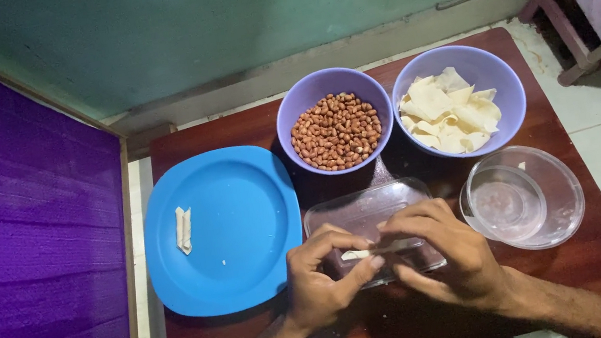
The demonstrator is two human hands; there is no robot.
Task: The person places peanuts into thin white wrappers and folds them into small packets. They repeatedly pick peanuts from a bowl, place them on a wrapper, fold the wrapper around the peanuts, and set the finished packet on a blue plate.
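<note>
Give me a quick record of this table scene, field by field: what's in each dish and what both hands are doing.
Surface: brown wooden table
Left hand: pinching one end of a pale dough roll
Right hand: fingers on the roll's other end
Under the hands: clear rectangular tray
Blue plate: one finished roll near its left rim
Left purple bowl: peanuts
Right purple bowl: pale wrapper pieces
Clear round bowl: contents cannot be told
</note>
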